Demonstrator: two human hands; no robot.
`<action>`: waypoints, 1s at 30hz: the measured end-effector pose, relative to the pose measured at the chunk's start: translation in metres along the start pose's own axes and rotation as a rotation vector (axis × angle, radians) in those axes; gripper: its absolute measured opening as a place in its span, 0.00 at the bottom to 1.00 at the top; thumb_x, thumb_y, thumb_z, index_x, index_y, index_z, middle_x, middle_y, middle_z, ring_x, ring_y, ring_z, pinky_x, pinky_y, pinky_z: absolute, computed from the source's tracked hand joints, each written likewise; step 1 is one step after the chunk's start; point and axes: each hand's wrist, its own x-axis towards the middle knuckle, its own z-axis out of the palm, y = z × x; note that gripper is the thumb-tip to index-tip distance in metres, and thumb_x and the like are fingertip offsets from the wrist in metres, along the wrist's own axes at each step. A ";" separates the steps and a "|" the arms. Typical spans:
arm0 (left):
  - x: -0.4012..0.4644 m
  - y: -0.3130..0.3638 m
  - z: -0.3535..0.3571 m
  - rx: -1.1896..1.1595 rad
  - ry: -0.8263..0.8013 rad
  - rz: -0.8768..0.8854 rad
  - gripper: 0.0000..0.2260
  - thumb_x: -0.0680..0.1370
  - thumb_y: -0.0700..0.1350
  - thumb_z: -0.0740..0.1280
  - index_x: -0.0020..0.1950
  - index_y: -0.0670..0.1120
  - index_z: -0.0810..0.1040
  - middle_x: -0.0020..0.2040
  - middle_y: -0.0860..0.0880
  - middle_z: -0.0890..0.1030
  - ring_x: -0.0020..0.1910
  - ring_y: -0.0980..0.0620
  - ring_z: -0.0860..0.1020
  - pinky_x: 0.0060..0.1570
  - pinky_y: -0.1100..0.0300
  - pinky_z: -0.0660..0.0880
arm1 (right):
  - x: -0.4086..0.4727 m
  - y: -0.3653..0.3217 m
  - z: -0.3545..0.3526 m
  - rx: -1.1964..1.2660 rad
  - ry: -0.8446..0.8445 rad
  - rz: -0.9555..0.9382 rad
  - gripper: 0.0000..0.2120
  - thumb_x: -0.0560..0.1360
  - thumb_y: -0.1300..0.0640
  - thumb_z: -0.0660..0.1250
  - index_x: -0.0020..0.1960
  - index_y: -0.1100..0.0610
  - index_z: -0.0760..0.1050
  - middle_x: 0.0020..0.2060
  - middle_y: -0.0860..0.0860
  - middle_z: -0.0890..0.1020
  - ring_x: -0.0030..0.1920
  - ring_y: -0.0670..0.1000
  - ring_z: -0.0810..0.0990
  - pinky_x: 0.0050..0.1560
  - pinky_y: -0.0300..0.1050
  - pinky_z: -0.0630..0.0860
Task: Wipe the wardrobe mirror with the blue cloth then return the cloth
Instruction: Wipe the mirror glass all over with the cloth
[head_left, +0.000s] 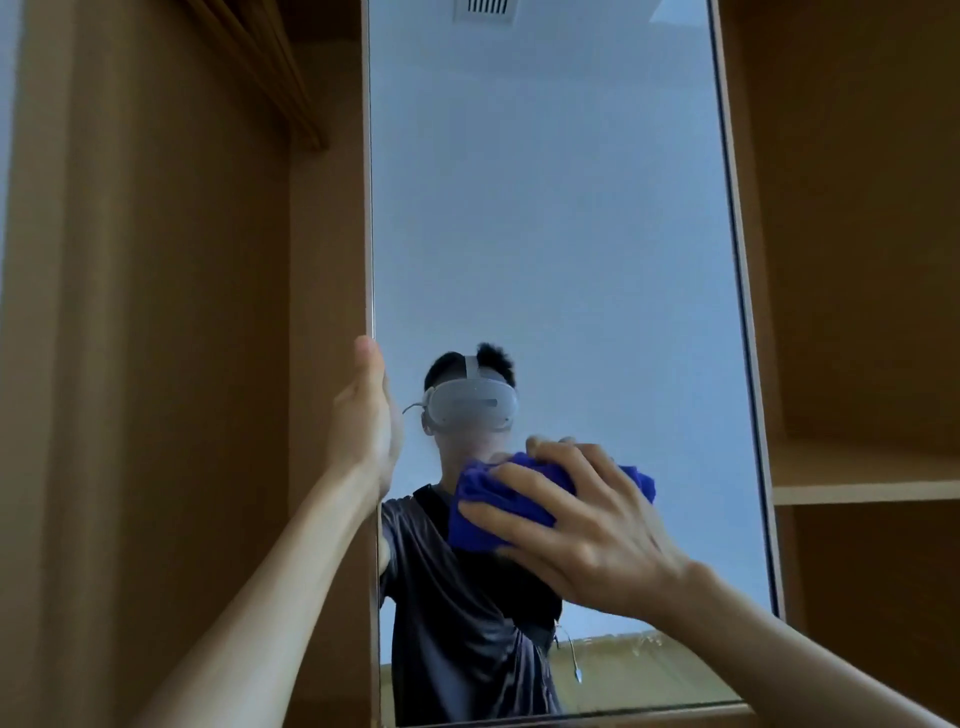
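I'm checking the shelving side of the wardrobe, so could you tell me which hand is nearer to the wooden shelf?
The right hand. It presses the blue cloth on the mirror, left of the shelf. The left hand holds the mirror's far edge.

Above my hands I see the tall frameless wardrobe mirror as open glass. My left hand blocks its left edge; the brown wooden shelf board juts out just right.
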 end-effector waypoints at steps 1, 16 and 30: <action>0.000 0.000 -0.002 0.021 -0.002 -0.005 0.20 0.83 0.64 0.52 0.35 0.55 0.63 0.27 0.58 0.66 0.21 0.63 0.63 0.23 0.79 0.64 | 0.000 0.003 0.000 0.001 -0.003 -0.023 0.13 0.84 0.46 0.65 0.65 0.46 0.82 0.60 0.51 0.85 0.53 0.61 0.81 0.51 0.54 0.76; -0.009 0.006 -0.012 -0.141 -0.117 -0.117 0.19 0.68 0.74 0.60 0.48 0.62 0.76 0.56 0.53 0.85 0.60 0.53 0.78 0.64 0.60 0.71 | 0.117 0.046 0.025 -0.091 0.299 0.572 0.17 0.82 0.46 0.65 0.70 0.46 0.77 0.64 0.50 0.80 0.56 0.62 0.75 0.52 0.57 0.74; -0.013 0.009 -0.027 -0.093 -0.365 -0.097 0.21 0.86 0.57 0.51 0.43 0.50 0.76 0.30 0.60 0.83 0.34 0.63 0.81 0.32 0.70 0.76 | 0.077 0.021 0.022 0.027 0.170 0.170 0.16 0.85 0.45 0.62 0.68 0.47 0.80 0.62 0.53 0.82 0.52 0.63 0.78 0.48 0.57 0.76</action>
